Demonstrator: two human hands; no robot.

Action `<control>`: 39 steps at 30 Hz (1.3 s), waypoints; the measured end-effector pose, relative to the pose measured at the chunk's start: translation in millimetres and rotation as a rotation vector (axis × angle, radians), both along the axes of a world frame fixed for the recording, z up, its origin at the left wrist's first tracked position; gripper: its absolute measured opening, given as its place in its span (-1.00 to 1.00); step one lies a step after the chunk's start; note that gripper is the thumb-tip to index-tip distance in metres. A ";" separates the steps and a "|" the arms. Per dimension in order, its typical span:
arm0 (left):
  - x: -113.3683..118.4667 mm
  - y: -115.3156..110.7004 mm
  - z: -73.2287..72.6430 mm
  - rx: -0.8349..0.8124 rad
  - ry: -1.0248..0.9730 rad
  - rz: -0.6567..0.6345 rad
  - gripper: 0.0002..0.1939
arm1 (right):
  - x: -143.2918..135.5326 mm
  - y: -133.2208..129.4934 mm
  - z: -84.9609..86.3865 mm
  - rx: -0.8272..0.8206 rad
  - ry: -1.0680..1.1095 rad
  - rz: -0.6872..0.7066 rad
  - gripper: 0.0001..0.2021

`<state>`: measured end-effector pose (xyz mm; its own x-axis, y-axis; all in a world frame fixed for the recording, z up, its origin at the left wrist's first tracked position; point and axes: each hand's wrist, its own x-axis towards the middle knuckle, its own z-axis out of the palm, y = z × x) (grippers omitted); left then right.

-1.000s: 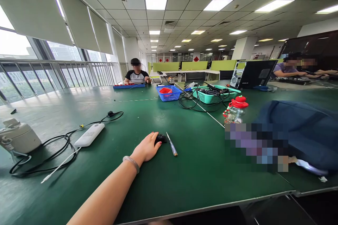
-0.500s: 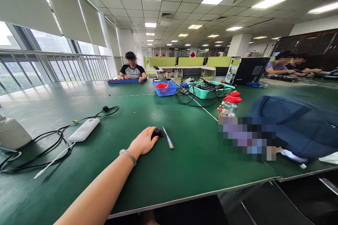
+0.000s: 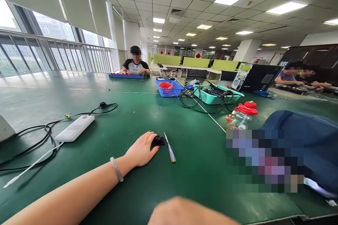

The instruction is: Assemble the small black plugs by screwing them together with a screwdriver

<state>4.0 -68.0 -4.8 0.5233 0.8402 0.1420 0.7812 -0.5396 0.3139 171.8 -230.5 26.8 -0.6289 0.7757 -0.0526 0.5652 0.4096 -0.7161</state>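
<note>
On the green table, my left hand (image 3: 141,149) has its fingers and thumb around a small flat black piece (image 3: 158,141), whose exact kind I cannot make out. A grey bangle (image 3: 116,169) circles that wrist. Just right of the black piece lies a slim screwdriver (image 3: 169,148) with a see-through handle, its tip pointing away from me; neither hand touches it. At the bottom edge my right hand (image 3: 182,212) is blurred and partly cut off, with its fingers hidden.
A white power bank (image 3: 75,128) and black cables (image 3: 50,130) lie at left. Further back stand a blue basket (image 3: 169,93) and a green basket (image 3: 211,99) full of cables. A red-lidded bottle (image 3: 241,116) and a dark blue bag (image 3: 303,137) are at right. A person (image 3: 136,65) sits opposite.
My right hand has come into view at the bottom. The head view has shifted somewhat. My left hand stays on the black piece, and the screwdriver still lies beside it.
</note>
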 end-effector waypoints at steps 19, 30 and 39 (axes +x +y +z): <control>-1.9 32.8 -9.6 -0.128 -0.096 0.004 -0.58 | 38.8 136.2 -25.6 0.351 0.287 -0.334 -0.67; -3.9 33.9 -13.2 -0.117 -0.054 -0.058 -0.57 | 43.8 138.9 -20.9 0.852 0.295 -0.232 -0.80; -4.7 33.6 -10.8 -0.099 -0.021 -0.066 -0.59 | 44.7 137.7 -21.1 0.879 0.319 -0.204 -0.82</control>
